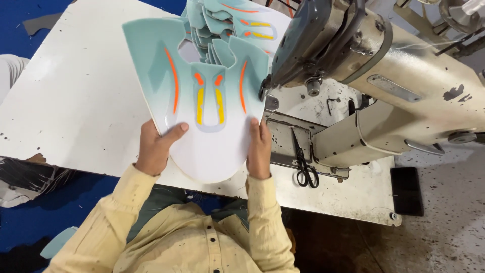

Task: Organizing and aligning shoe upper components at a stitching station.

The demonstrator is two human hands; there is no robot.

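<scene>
Yellow sleeves at bottom centre lead to both hands: left hand (pixel 155 149) and right hand (pixel 258 149) pinch the mint shoe upper (pixel 207 96) by its lower edges, mid-frame. It looks light, thin, floppy; edge grips suit it. Scissors (pixel 303 161) lie beside the sewing machine (pixel 374 65).

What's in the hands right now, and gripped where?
Both hands hold one flat pale teal shoe-upper piece with orange and yellow marks. The left hand grips its lower left edge and the right hand its lower right edge, near the white end.
</scene>
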